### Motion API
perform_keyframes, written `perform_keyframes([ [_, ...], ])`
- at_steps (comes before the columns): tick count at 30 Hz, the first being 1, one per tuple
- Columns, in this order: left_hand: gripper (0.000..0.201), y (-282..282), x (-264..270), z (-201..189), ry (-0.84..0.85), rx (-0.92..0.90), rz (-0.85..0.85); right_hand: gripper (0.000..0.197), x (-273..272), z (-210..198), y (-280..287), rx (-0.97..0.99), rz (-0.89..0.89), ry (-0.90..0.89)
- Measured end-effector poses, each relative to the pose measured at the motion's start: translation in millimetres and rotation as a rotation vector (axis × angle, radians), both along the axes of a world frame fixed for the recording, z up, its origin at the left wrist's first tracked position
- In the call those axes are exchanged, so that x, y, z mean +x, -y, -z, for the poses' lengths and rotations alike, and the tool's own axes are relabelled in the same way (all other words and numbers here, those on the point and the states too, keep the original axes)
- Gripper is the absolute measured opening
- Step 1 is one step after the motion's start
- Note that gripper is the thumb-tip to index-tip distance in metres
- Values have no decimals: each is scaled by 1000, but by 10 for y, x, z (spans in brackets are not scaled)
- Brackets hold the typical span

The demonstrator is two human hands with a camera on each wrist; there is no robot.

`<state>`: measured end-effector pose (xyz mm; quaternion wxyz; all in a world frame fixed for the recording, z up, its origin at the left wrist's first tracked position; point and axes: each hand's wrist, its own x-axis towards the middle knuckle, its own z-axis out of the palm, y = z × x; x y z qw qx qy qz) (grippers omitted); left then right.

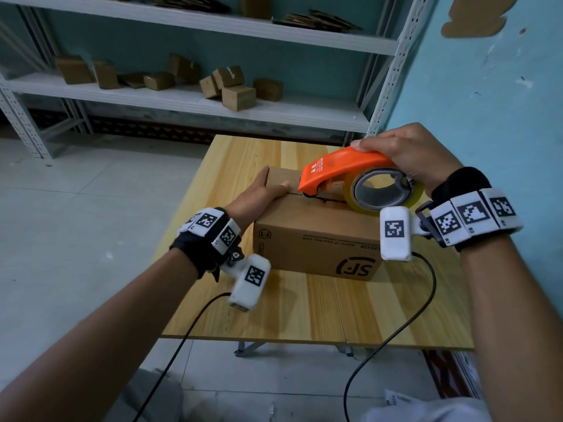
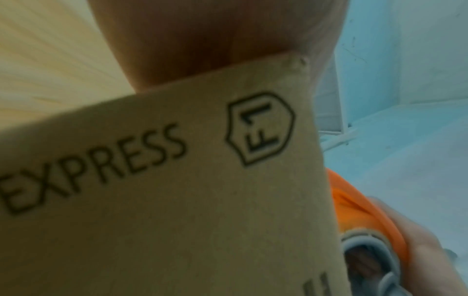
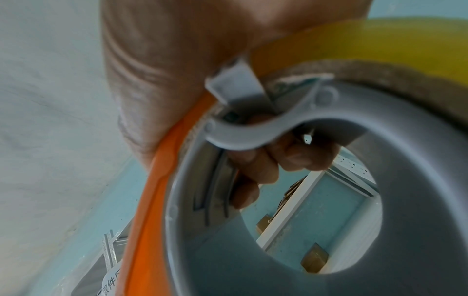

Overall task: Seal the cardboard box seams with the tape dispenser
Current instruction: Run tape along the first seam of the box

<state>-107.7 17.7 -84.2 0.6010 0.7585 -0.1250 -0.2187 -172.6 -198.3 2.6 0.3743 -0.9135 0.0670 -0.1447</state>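
A brown cardboard box (image 1: 316,239) printed with SF and EXPRESS stands on the wooden table (image 1: 335,315); its printed side fills the left wrist view (image 2: 177,200). My left hand (image 1: 262,193) lies flat on the box's top left, thumb along the centre seam. My right hand (image 1: 408,153) grips an orange tape dispenser (image 1: 341,169) with a yellowish tape roll (image 1: 384,190), its nose down on the seam near my left thumb. In the right wrist view my fingers (image 3: 255,166) curl round the dispenser's grey hub (image 3: 253,136) beside the orange shell (image 3: 152,200).
Metal shelving (image 1: 189,95) behind the table holds several small cardboard boxes (image 1: 237,95). A blue wall (image 1: 487,86) runs close along the table's right side. Black cables (image 1: 396,330) trail from both wrists over the table's near edge. Tiled floor (image 1: 76,223) lies to the left.
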Motion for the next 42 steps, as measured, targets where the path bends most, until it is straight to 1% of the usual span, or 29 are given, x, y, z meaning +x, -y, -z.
perform_keyframes([
  [3, 74, -26, 37, -12, 15, 59, 25, 53, 12, 4, -5, -10, -1, -6],
  [9, 72, -14, 67, -55, 74, 150, 50, 53, 6, -7, 3, -20, -6, 2],
  [12, 85, -1, 86, -37, 97, 197, 41, 53, 13, 0, -20, -34, -11, -2],
  [17, 86, 7, 99, -85, 134, 310, 72, 51, 42, -6, -40, -67, -9, 7],
  [18, 86, 0, 100, -98, 174, 335, 82, 52, 40, -6, -40, -66, -13, 2],
  [20, 85, -15, 116, -116, 328, 408, 99, 53, 36, -6, -31, -64, -19, -4],
  [24, 58, 39, 93, -85, 565, 542, 162, 51, 35, -1, -2, -51, -17, 3],
  [27, 50, 90, 120, -35, 745, 662, 255, 51, 36, 0, -6, -56, -16, -8],
  [29, 54, 98, 197, 7, 821, 754, 355, 52, 43, -1, -10, -59, -12, -6],
  [31, 67, 89, 242, 25, 861, 797, 359, 54, 56, 0, -15, -70, -13, 0],
  [32, 66, 88, 240, 20, 877, 797, 340, 54, 60, 0, -18, -78, -14, 2],
  [34, 52, 102, 165, -11, 885, 778, 318, 54, 62, 1, -19, -93, -11, 3],
  [35, 49, 112, 126, -34, 877, 748, 319, 54, 61, 1, -18, -95, -9, 3],
  [38, 49, 127, 72, -79, 847, 671, 329, 55, 65, 4, -6, -88, -11, 8],
  [42, 49, 109, 101, -36, 809, 669, 343, 48, 67, 3, -8, -94, -13, 7],
])
